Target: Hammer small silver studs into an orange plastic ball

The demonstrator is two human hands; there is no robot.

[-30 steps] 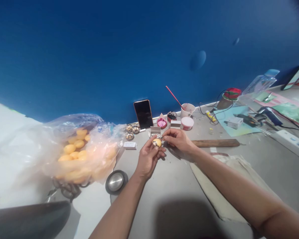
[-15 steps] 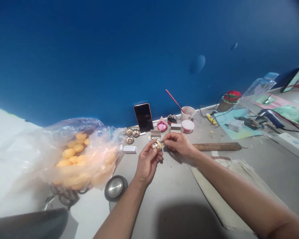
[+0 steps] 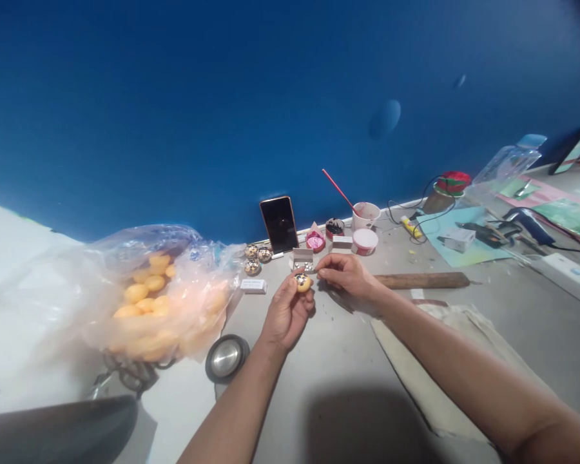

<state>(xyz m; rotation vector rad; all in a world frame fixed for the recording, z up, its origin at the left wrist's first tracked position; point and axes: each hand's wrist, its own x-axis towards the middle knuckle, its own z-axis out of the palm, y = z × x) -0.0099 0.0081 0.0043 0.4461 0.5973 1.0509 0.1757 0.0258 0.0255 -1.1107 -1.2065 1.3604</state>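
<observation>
Left hand (image 3: 285, 314): fingers closed round small yellow decorated ball (image 3: 303, 282).
Right hand (image 3: 347, 276): fingers pinched together, touching ball; contents indiscernible.
Small open cardboard box (image 3: 303, 259): just behind ball.

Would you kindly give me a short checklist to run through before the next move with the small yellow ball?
1. The yellow ball is gripped at the fingertips of the left hand: ok.
2. The right hand is close beside the ball, fingers pinched together: ok.
3. Something is held in that pinch: cannot tell.
4. The small open box of shiny pieces stands just behind both hands: ok.
5. The ball is fully covered with shiny pieces: not ok, bare yellow shows.
</observation>
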